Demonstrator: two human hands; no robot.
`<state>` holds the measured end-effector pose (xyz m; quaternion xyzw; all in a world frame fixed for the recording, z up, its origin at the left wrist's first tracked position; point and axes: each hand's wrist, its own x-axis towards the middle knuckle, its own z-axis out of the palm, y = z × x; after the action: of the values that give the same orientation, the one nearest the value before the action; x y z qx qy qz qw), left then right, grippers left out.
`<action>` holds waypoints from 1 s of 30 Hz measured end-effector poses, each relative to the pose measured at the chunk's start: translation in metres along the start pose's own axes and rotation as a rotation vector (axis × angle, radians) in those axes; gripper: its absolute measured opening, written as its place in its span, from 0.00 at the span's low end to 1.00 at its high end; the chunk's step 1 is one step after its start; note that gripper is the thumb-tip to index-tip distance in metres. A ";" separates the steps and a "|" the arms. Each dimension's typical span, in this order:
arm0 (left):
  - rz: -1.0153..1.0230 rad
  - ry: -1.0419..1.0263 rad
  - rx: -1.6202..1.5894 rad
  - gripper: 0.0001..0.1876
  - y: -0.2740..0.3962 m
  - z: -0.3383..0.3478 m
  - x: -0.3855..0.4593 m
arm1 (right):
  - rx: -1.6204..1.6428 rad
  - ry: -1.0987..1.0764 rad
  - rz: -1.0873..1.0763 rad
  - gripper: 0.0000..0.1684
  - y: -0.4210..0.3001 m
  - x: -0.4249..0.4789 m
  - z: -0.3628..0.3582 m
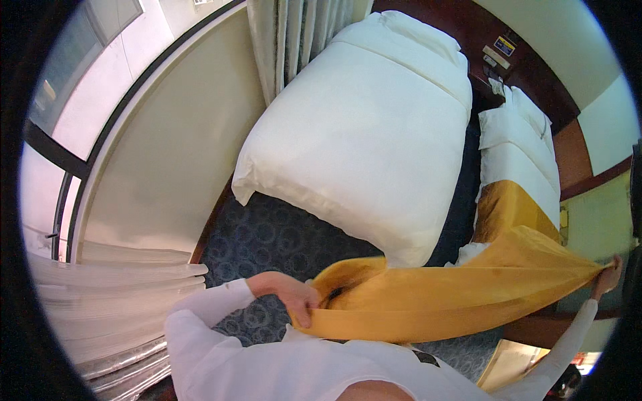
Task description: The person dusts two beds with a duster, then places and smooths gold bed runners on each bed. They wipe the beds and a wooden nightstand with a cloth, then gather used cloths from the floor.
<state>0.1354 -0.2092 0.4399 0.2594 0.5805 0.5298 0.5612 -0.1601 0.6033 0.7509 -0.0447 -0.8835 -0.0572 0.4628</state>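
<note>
A golden-yellow bed runner is stretched wide in front of my body. One end is gripped by my left hand, low and left of the middle. Far out to the right, my right hand holds the other end at a gathered point. The cloth sags between the hands, with a fold standing up near the left one. Beyond it lies a bed with a smooth white duvet, its near corners hanging over the foot. White pillows lie at its head.
To the right is a second bed with white bedding and another golden runner across it. Patterned dark blue carpet covers the floor. Sheer curtains and a window stand left; a grey curtain hangs behind.
</note>
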 end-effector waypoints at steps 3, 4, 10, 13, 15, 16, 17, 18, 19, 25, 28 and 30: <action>-0.181 0.247 -0.119 0.17 -0.047 -0.002 -0.053 | 0.086 0.005 -0.034 0.18 -0.010 -0.022 0.011; -0.204 0.377 -0.104 0.16 -0.060 -0.011 -0.069 | 0.070 -0.077 0.017 0.19 -0.005 -0.029 0.011; -0.321 1.148 -0.021 0.09 -0.059 -0.062 -0.210 | 0.108 -0.182 -0.316 0.16 -0.090 -0.116 0.092; -0.267 1.386 0.070 0.10 -0.027 -0.101 -0.276 | 0.349 -0.363 -0.078 0.14 -0.140 -0.152 0.141; -0.448 1.518 0.221 0.11 -0.003 -0.132 -0.323 | 0.452 -0.612 0.074 0.11 -0.211 -0.178 0.152; -0.467 1.593 0.302 0.11 0.017 -0.152 -0.329 | 0.438 -0.681 0.091 0.10 -0.245 -0.182 0.150; -0.581 1.600 0.462 0.10 0.027 -0.172 -0.345 | 0.435 -0.749 0.112 0.09 -0.266 -0.187 0.157; -0.579 1.627 0.596 0.11 0.035 -0.198 -0.352 | 0.463 -0.756 0.074 0.10 -0.265 -0.191 0.172; -0.588 1.614 0.671 0.12 0.040 -0.226 -0.356 | 0.491 -0.764 0.038 0.11 -0.264 -0.197 0.192; -0.599 1.458 0.891 0.12 0.001 -0.428 -0.363 | 0.392 -0.831 -0.070 0.10 -0.298 -0.204 0.265; -0.550 1.338 0.878 0.12 -0.043 -0.533 -0.358 | 0.292 -0.900 0.063 0.10 -0.347 -0.194 0.305; -0.569 1.250 0.863 0.12 -0.053 -0.608 -0.330 | 0.221 -0.885 0.218 0.11 -0.345 -0.185 0.340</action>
<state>-0.3344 -0.7181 0.3998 -0.0487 0.9837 0.1433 0.0969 -0.3768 0.3057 0.3855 -0.1077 -0.9869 0.1105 0.0469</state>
